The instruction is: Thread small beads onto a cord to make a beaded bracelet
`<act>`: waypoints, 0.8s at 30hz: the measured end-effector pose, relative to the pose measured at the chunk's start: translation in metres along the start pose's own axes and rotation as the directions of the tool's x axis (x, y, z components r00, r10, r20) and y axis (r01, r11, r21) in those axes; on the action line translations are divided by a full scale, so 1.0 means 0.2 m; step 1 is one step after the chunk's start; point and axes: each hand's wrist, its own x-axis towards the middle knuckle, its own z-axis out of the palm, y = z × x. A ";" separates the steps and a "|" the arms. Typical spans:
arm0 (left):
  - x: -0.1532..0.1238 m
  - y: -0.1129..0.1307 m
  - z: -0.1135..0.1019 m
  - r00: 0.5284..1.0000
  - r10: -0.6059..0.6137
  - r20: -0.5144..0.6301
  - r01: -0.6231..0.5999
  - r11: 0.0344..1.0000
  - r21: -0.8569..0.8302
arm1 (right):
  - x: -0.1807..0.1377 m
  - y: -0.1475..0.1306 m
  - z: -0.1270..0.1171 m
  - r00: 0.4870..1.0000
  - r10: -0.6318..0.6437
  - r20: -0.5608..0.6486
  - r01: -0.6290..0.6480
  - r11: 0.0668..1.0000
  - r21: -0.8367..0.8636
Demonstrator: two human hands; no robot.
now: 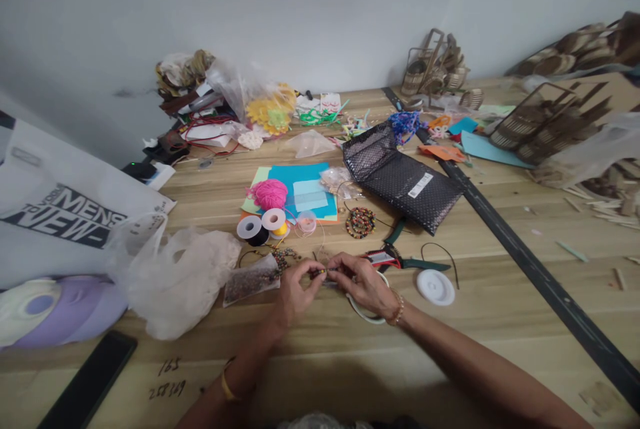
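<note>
My left hand (296, 287) and my right hand (366, 283) meet over the table, thumb and fingertips pinched together. Between them runs a short string of small dark and coloured beads (321, 272), with both hands closed on it. Left of my left hand lies a clear bag of beads (253, 279), and loose beads (286, 257) spill by its mouth. A round white lid (436, 287) rests right of my right hand. Under that hand, partly hidden, is a pale ring-shaped thing (367, 312). Green-handled pliers (393, 254) lie just beyond.
Thread spools (253, 230), pink yarn (270, 194) and a coiled beaded strand (361, 222) lie ahead. A black bubble mailer (407, 182) sits behind. Plastic bags (183, 275) and a phone (90, 382) are on the left. Small woven baskets (537, 122) stand at the right.
</note>
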 end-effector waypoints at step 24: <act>-0.02 0.00 0.01 0.971 0.238 -0.026 -0.234 0.965 0.121 | 0.02 0.02 0.02 0.980 0.186 0.071 -0.199 0.896 0.397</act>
